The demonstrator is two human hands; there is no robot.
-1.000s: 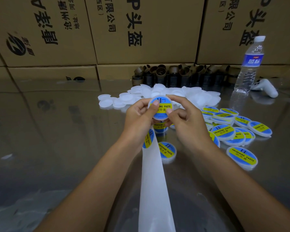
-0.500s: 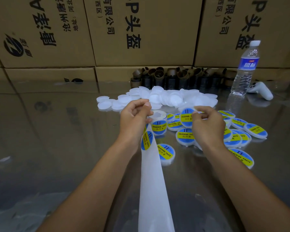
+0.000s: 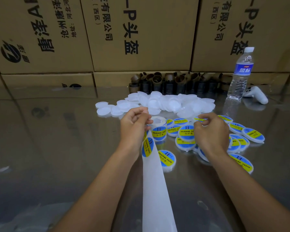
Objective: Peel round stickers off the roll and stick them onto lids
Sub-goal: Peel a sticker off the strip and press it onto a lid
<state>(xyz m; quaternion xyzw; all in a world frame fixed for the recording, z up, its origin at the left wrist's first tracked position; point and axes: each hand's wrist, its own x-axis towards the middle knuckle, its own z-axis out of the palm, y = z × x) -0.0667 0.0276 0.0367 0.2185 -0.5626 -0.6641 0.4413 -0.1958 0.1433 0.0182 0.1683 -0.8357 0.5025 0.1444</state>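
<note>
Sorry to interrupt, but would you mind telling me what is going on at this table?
A person is labelling lids by hand. The left hand pinches the backing strip beside the sticker roll, and the next sticker on the strip is not yet peeled. The right hand is over the labelled lids with its fingers curled; whether it grips one is unclear. A heap of plain lids lies behind them.

Stickered lids (image 3: 185, 133): "II" and "SOLDERING PASTE", 1 to 3 o'clock
Cardboard boxes (image 3: 157, 30): "头盔", "有限公司", "(西区)", 12 o'clock
Bottle label (image 3: 243, 68): white characters, not readable, 2 o'clock
</note>
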